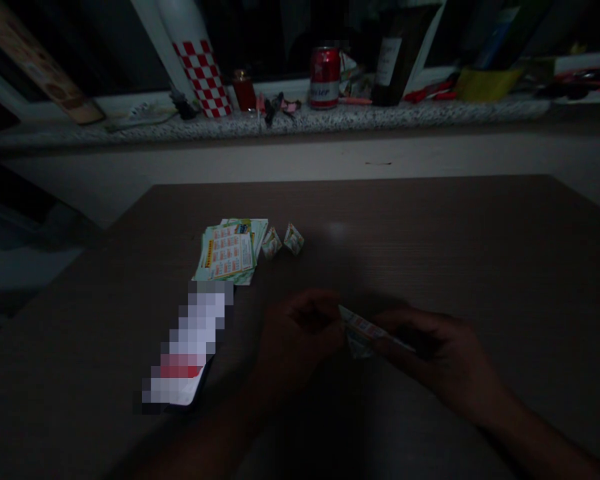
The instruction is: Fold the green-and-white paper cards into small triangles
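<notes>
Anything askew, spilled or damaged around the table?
The stack of green printed paper sheets lies askew, its edges misaligned. A short dark line on the pale wall may be a crack. No spill shows.

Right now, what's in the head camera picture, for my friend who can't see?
A left hand and right hand hold a folded, printed paper above a dark tabletop. Leftward lie a paper stack, two small folded pieces and a phone.

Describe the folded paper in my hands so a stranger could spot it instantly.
Over the brown table, look nearer than the paper stack and two small folded pieces. The folded paper is pinched in the right hand, its left end by the left hand. Unlike those papers, it's held, not set down.
</notes>
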`<act>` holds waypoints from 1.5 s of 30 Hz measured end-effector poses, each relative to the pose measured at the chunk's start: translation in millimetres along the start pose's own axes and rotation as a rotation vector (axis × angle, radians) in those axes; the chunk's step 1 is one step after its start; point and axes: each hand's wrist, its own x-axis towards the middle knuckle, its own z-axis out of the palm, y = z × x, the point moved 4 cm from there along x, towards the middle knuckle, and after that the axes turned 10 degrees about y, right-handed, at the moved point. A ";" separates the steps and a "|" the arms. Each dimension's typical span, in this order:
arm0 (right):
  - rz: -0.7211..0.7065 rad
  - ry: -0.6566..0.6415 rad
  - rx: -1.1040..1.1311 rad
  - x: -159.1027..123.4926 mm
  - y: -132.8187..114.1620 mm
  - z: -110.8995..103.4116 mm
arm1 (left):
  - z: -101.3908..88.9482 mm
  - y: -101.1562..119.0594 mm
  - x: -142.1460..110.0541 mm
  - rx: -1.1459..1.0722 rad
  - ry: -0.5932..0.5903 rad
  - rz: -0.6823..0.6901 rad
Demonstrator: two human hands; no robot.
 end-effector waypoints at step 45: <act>-0.072 0.023 0.053 -4.1 4.8 2.6 | 18.3 5.5 -17.0 0.554 -0.523 0.438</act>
